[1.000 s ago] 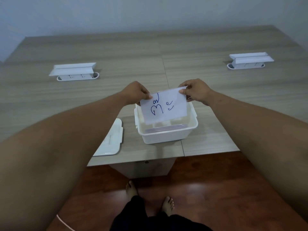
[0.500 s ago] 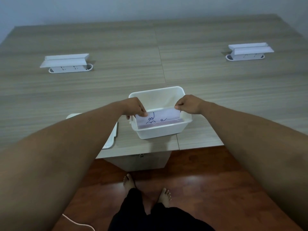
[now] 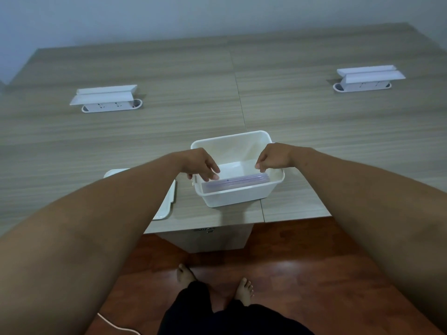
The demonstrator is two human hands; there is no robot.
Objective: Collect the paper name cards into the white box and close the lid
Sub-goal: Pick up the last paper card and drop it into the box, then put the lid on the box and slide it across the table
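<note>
The white box (image 3: 238, 199) stands open near the table's front edge. Inside it, against the near wall, lies a stack of name cards (image 3: 235, 183) with purplish edges. My left hand (image 3: 202, 164) hovers over the box's left rim with its fingers spread and nothing in them. My right hand (image 3: 272, 157) hovers over the right rim, fingers loosely curled, holding nothing. The white lid (image 3: 167, 204) lies flat on the table to the left of the box, mostly hidden under my left forearm.
Two white pop-up socket units with raised flaps sit in the wooden table (image 3: 169, 131): one at the far left (image 3: 106, 99), one at the far right (image 3: 367, 78). Below the table edge are a cabinet, a reddish floor, my bare feet and a white cable (image 3: 116, 325).
The written card went down from above the box into it and both hands let go of it. The hands now hover just above the rim.
</note>
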